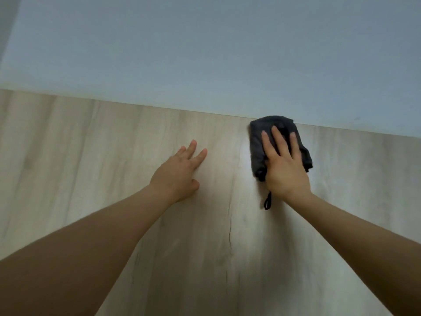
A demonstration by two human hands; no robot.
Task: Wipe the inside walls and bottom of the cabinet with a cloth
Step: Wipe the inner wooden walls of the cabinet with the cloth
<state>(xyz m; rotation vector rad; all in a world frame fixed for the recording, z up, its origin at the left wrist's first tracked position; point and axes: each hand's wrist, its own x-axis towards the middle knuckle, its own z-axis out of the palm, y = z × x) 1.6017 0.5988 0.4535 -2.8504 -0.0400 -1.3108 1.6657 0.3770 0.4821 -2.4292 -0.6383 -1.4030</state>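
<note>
A folded dark grey cloth [258, 151] lies flat on the pale wood-grain bottom panel of the cabinet [114, 144], close to the seam where it meets the grey-white back wall [205, 53]. My right hand [284, 165] presses on the cloth with straight, spread fingers; a small hanging loop [268, 201] of the cloth sticks out beside my wrist. My left hand [180, 172] rests flat on the bare wood to the left of the cloth, fingers straight, holding nothing.
The wood panel stretches wide to both sides and toward me. The seam with the back wall runs slantwise from the left down to the right. A darker strip shows at the far upper left corner [6, 19].
</note>
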